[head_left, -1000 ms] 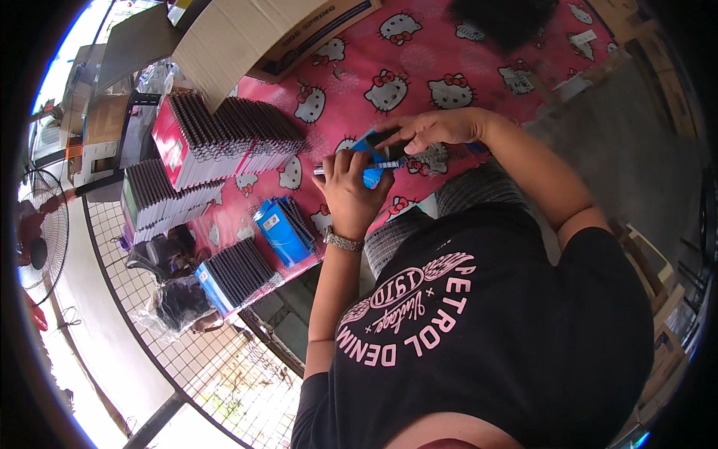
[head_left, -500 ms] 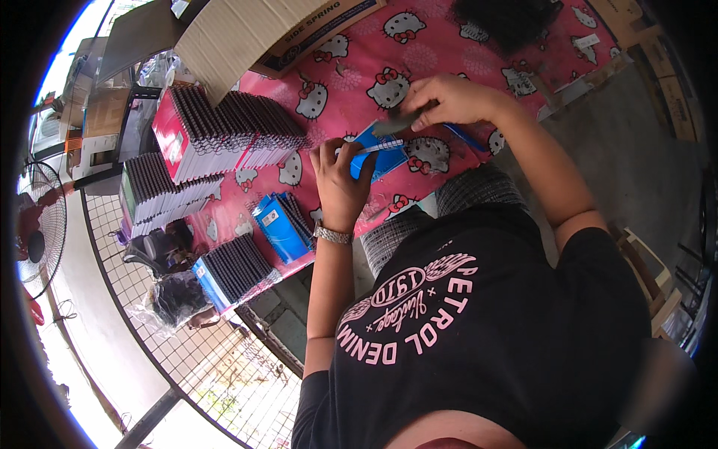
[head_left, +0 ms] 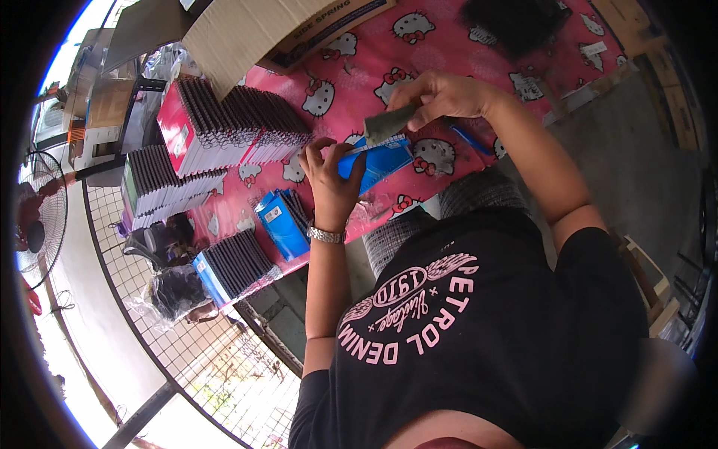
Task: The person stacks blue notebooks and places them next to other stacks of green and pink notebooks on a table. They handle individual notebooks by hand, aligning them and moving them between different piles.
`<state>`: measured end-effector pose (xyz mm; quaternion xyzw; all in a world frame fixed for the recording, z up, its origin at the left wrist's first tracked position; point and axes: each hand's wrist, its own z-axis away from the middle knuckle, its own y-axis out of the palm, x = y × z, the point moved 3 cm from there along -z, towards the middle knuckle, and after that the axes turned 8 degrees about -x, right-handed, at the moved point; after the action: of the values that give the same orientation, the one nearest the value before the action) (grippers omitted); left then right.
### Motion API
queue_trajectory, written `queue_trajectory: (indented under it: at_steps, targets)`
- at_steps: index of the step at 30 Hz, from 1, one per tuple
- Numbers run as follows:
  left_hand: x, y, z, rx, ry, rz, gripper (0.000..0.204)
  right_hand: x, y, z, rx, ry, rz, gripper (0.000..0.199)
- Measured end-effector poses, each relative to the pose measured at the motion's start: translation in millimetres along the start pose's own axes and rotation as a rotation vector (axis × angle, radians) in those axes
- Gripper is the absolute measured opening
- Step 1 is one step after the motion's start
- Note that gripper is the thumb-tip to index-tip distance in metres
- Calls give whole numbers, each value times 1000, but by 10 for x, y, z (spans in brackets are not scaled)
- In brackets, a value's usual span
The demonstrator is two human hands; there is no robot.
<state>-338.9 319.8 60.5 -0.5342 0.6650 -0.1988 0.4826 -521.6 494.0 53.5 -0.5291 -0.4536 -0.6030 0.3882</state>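
Observation:
A blue notebook [head_left: 385,162] lies at the near edge of the pink table, with a pale checked strip along its far side. My left hand [head_left: 333,183], wearing a metal watch, has its fingers and thumb bent around the notebook's left end. In my right hand [head_left: 449,101] a dark grey-green flat piece [head_left: 390,125], perhaps cloth, is pinched; its lower edge hangs over the strip. A slim blue object [head_left: 471,141], possibly a pen, lies to the right of the notebook.
Tall stacks of spiral notebooks, pink [head_left: 179,135] and green-covered [head_left: 138,191], stand to the left. Nearer are blue notebooks [head_left: 283,224] and another blue stack [head_left: 235,263]. An open cardboard box [head_left: 258,37] and a black heap [head_left: 516,26] sit at the back. A fan [head_left: 37,224] stands far left.
The grey-green piece has shifted slightly left and is now seen more broadly and sharply. My left hand has moved a little left; more of the blue notebook shows beside its thumb.

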Motion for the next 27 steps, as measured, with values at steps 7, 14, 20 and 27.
queue_trajectory:
  at_steps: [7, 14, 20, 27]
  targets:
    - [82, 17, -2, 73, -157, 218, 24, 16, 51, -191, 49, 18, 346, 29]
    - [105, 4, -67, 103, -104, 244, 26, 0, 131, -269, 57, 50, 188, 29]
    - [98, -53, -93, 111, -119, 258, 28, 31, 139, -289, 55, 22, 367, 29]
    - [141, -53, -112, 104, -222, 336, 25, 8, 126, -383, -3, 34, 488, 27]
